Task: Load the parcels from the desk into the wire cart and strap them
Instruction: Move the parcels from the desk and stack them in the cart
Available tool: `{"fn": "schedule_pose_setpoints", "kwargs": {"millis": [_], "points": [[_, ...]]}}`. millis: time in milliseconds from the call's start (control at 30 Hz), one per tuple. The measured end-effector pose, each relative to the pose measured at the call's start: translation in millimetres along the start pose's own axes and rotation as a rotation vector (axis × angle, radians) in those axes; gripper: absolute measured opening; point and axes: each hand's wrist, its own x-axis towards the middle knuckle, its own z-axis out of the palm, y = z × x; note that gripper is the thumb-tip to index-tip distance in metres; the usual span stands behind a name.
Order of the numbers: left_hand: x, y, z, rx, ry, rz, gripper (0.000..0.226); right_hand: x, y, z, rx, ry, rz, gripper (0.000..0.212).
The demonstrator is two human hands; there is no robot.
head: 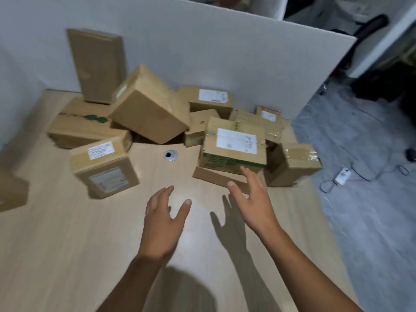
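Observation:
Several brown cardboard parcels lie heaped at the back of the wooden desk (67,244). A green-printed parcel with a white label (234,149) rests on a flat box at centre right. A labelled parcel (104,167) sits at left, and a large tilted box (148,109) leans in the middle. A taped box (292,163) stands at the right desk edge. My left hand (164,219) hovers open above the desk. My right hand (249,199) is open, fingertips close to the green-printed parcel's front. No wire cart is in view.
A white partition (225,52) walls the desk's back and left. A round metal cable grommet (171,155) sits in the desk. Grey floor at right holds a power strip with cables (342,175). Another brown box (11,194) shows at the left edge.

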Motion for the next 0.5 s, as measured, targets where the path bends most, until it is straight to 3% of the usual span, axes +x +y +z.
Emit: {"fn": "schedule_pose_setpoints", "kwargs": {"millis": [267,400,500], "points": [[52.2,66.9,63.3,0.0,-0.108,0.209,0.055,26.1,57.8,-77.4,-0.024,0.192,0.095,0.059],[64.2,109.8,101.8,0.134,-0.094,0.354,0.054,52.7,85.4,-116.1,-0.03,0.276,0.125,0.056],[61.5,143.0,144.3,0.153,-0.172,0.452,0.054,75.5,110.8,-144.7,0.005,0.353,0.157,0.053]]}}
